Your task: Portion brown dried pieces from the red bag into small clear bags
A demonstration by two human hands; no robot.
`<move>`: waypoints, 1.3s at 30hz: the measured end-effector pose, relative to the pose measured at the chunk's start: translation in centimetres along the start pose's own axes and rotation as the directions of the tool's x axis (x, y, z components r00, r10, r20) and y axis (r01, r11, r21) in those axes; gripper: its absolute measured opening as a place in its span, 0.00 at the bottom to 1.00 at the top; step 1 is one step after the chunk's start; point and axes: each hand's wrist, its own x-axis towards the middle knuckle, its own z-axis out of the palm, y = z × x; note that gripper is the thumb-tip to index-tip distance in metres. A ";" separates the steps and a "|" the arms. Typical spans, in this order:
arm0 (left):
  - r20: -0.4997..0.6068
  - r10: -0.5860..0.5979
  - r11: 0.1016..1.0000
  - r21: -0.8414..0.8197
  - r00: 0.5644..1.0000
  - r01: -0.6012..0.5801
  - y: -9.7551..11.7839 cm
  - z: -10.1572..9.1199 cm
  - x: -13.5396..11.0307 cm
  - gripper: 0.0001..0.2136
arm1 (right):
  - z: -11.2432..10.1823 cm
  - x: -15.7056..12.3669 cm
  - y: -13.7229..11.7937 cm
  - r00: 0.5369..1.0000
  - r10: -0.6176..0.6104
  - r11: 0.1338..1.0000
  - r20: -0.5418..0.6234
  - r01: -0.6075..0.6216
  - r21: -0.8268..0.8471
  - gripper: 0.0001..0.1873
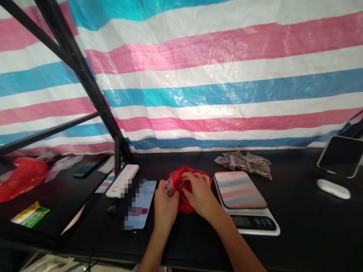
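Observation:
A red plastic bag [185,206] sits crumpled on the black table between my two hands. My left hand [166,202] is closed around a small clear plastic bag [169,186] at the red bag's left side; what is in the small bag is hard to see. Over the red bag's opening, my right hand [200,190] has bent fingers, its thumb and forefinger dipping inside. What they grip there is partly hidden and I cannot make it out. Right of that hand stands a white kitchen scale [241,190], nothing on its shiny plate.
Several clear packets of brown bits [245,163] lie behind the scale. Left of my hands are a lit phone [141,204] and a white power bank [123,180]. A white earbud case [333,189] and a dark-screened stand [342,156] are far right. A black metal frame [85,83] rises at left.

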 end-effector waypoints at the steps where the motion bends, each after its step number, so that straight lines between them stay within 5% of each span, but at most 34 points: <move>1: 0.016 -0.001 1.000 -0.026 1.000 0.001 0.2 0.0 0.0 0.06 | 0.2 0.1 0.1 1.000 0.001 0.999 -0.006 -0.001 0.043 0.20; 5: -0.022 -0.003 0.994 -0.109 1.000 0.000 1.0 -0.1 -0.1 0.07 | 0.3 0.2 0.7 0.999 -0.001 0.992 -0.041 0.006 0.123 0.26; 15: -0.099 0.042 0.974 -0.218 0.994 -0.063 2.5 -0.1 -0.7 0.09 | -1.5 -0.1 -0.1 0.996 0.015 0.958 0.092 0.012 -0.285 0.31; 30: -0.203 0.100 0.963 -0.226 0.974 -0.146 2.7 -0.4 -1.0 0.08 | -3.0 -0.1 0.9 0.998 -0.060 0.956 -0.021 0.052 -0.290 0.30; 34: -0.253 0.101 0.963 -0.219 0.962 -0.158 2.8 -0.4 -1.0 0.08 | -3.0 -0.2 1.1 0.999 -0.033 0.954 0.026 0.040 -0.298 0.30; 39: -0.096 0.037 0.963 -0.262 0.995 -0.061 2.8 -0.1 -1.1 0.08 | -2.4 -0.2 0.9 0.993 -0.033 0.947 0.117 0.069 -0.314 0.29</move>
